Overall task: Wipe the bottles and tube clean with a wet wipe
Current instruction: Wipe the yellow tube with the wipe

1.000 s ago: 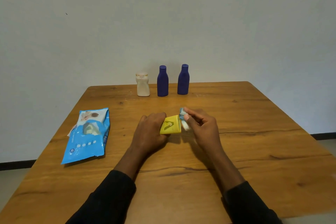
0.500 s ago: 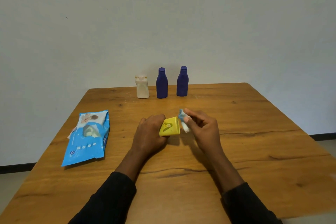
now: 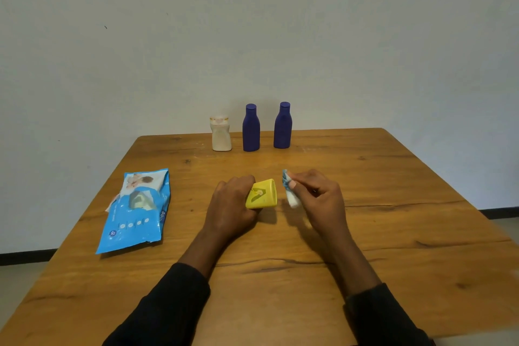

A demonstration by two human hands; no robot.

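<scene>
Wooden table (image 3: 393, 233): left hand (image 3: 230, 205) grips a yellow tube (image 3: 262, 194) — its cap end hidden; right hand (image 3: 317, 196) pinches a wadded wipe (image 3: 290, 195).

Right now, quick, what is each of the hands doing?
Left hand: holding the yellow tube.
Right hand: pinching the wet wipe.

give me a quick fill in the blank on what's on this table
The left hand grips the ____ tube.
The right hand pinches the wipe just to the ____ of the tube.
____ blue bottles stand upright beside a white bottle.
Missing: yellow; right; two.
</scene>
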